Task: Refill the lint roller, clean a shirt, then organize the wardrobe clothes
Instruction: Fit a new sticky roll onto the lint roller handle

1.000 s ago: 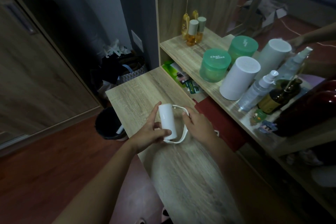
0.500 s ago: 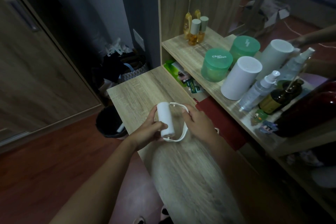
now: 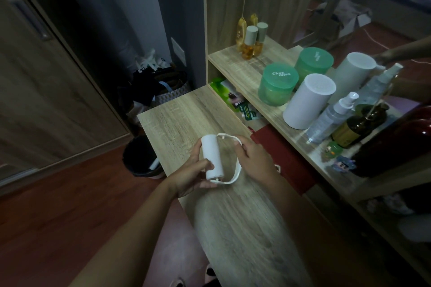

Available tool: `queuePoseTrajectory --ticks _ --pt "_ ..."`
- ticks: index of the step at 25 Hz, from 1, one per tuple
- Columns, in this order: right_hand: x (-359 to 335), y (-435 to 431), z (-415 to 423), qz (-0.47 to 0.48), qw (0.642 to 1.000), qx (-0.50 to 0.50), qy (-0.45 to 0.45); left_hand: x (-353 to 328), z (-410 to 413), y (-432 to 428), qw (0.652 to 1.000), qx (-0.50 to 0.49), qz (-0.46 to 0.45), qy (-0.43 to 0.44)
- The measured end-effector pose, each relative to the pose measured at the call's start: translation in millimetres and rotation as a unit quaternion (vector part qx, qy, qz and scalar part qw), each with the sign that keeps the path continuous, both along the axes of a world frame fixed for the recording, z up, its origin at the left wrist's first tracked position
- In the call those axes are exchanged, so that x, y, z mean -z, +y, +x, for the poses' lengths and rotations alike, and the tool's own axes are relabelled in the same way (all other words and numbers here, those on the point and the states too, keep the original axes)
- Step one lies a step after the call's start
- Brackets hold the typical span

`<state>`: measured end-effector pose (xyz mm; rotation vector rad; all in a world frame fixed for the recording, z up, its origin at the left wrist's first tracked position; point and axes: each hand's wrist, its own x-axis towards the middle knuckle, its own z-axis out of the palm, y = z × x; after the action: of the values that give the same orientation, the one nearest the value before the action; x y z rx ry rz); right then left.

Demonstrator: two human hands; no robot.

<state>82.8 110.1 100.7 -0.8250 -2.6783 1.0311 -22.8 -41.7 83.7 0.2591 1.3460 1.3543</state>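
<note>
Over the wooden table [image 3: 233,216] I hold a white refill roll [image 3: 211,156] with my left hand [image 3: 193,175], fingers wrapped around its lower half. My right hand [image 3: 254,161] grips the white curved lint roller frame [image 3: 235,170]. The frame's near end meets the bottom of the roll, while its far end stands just off the roll's top. No shirt is in view.
A shelf [image 3: 245,70] on the right carries green jars [image 3: 277,84], white cylinders [image 3: 307,100], spray bottles [image 3: 331,116] and amber bottles [image 3: 249,42]. A black bin [image 3: 142,158] stands on the floor left of the table. A wardrobe door [image 3: 46,77] is at left.
The roll has tilted and slid slightly away from me within the frame; both hands shifted a little with it.
</note>
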Motion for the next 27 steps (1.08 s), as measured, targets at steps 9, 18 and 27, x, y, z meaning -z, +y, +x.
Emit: queuePoseTrajectory --ticks 9,18,27 --pt "1.7 -9.4 -1.3 0.049 0.998 0.028 -0.042 -2.5 4.6 0.2 1.000 -0.009 0.016 0.017" --pt "-9.7 -26.9 -4.0 0.095 0.993 0.050 -0.052 -0.4 14.0 12.6 0.994 -0.092 0.052 -0.024" --pt "-10.5 -37.1 -9.2 0.057 0.995 0.067 -0.056 -10.4 21.3 18.9 0.980 -0.194 0.044 -0.024"
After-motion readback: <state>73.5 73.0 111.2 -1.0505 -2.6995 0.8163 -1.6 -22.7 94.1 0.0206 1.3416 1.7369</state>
